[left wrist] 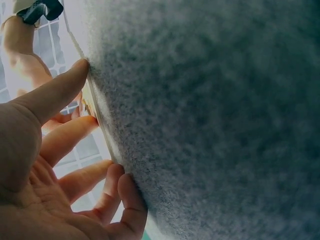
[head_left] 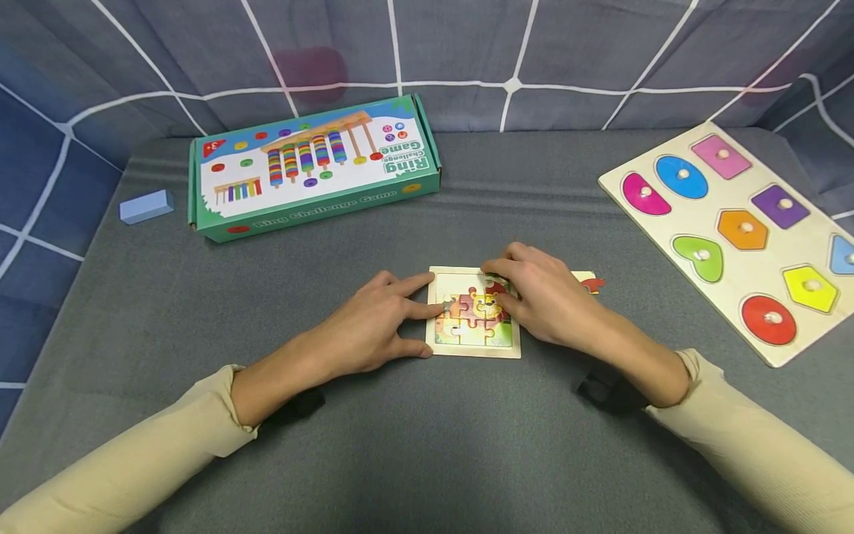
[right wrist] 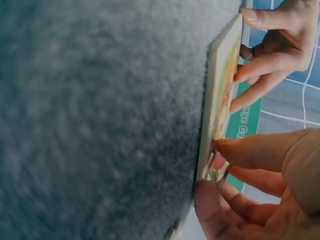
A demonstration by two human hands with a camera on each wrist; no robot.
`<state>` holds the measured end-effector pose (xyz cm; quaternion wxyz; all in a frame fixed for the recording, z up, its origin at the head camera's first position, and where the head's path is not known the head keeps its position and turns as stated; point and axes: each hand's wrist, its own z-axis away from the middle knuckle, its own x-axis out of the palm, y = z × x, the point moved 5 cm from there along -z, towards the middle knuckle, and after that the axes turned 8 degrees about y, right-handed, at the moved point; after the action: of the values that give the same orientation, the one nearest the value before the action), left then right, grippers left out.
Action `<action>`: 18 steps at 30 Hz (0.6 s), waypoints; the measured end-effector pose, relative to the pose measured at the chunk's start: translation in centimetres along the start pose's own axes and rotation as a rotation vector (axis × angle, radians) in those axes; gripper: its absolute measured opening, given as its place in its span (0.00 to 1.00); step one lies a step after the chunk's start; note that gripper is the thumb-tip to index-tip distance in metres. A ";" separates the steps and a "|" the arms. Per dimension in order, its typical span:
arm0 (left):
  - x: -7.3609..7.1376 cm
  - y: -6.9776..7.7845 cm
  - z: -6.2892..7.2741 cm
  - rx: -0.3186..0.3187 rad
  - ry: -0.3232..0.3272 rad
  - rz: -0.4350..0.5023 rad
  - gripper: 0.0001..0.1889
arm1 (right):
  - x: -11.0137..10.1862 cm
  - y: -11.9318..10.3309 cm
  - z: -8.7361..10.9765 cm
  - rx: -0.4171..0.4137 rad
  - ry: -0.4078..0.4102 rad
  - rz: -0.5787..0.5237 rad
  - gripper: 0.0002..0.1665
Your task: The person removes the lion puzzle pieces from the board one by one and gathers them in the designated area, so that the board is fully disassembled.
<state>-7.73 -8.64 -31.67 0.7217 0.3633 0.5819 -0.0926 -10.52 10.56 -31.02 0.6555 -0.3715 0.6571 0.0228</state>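
Note:
A wooden jigsaw puzzle tray [head_left: 474,353] with a cartoon animal picture lies on the grey table, its lower and middle pieces set in and its upper left part bare. My left hand [head_left: 375,322] has its fingers spread against the tray's left side, thumb at the near corner and index fingertip on the pieces. At the top right corner, my right hand [head_left: 543,297] pinches a red and green puzzle piece [right wrist: 218,167] between thumb and fingers. That piece sits tilted at the tray's edge in the right wrist view. Another puzzle piece [head_left: 592,284] lies right of the tray, partly hidden by my right hand.
A green Ring Challenge Game box [head_left: 313,167] stands at the back left, with a blue block [head_left: 146,207] beside it. On the right lies a wooden board of knobbed shapes [head_left: 717,304]. A checked cloth [head_left: 460,44] hangs behind the table.

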 end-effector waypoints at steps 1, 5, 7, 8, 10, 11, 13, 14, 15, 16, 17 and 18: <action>0.0 0.0 0.0 -0.003 -0.002 0.001 0.30 | 0.0 0.0 0.0 0.001 -0.013 -0.003 0.19; 0.0 0.0 0.0 -0.009 -0.008 0.003 0.31 | 0.0 0.0 0.0 -0.004 -0.043 -0.002 0.21; 0.0 0.0 0.0 -0.011 -0.010 0.002 0.31 | -0.1 -0.1 0.0 -0.013 -0.043 0.007 0.20; 0.0 0.0 -0.1 -0.011 -0.010 0.002 0.31 | -0.1 -0.1 0.0 -0.019 -0.039 0.014 0.20; 0.0 0.0 -0.1 -0.012 -0.012 0.003 0.30 | -0.2 -0.1 0.0 -0.030 -0.027 0.028 0.20; 0.0 0.0 -0.1 -0.012 -0.012 0.003 0.30 | -0.2 -0.2 0.1 -0.037 -0.020 0.036 0.19; 0.0 0.0 -0.1 -0.012 -0.012 0.004 0.30 | -0.3 -0.2 0.1 -0.057 -0.014 0.054 0.19; -0.1 0.1 -0.1 -0.012 -0.012 0.005 0.30 | -0.3 -0.3 0.1 -0.071 -0.013 0.060 0.19; -0.1 0.1 -0.1 -0.012 -0.012 0.005 0.30 | -0.3 -0.3 0.1 -0.085 -0.016 0.064 0.20; -0.1 0.1 -0.1 -0.013 -0.012 0.005 0.30 | -0.3 -0.4 0.1 -0.101 -0.019 0.065 0.20; -0.1 0.1 -0.1 -0.013 -0.013 0.005 0.30 | -0.3 -0.4 0.1 -0.118 -0.025 0.064 0.20; -0.1 0.1 -0.1 -0.014 -0.013 0.005 0.30 | -0.3 -0.4 0.1 -0.133 -0.033 0.059 0.20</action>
<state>-7.74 -8.56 -31.55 0.7282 0.3591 0.5768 -0.0893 -10.27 10.46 -30.56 0.6392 -0.3940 0.6540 0.0919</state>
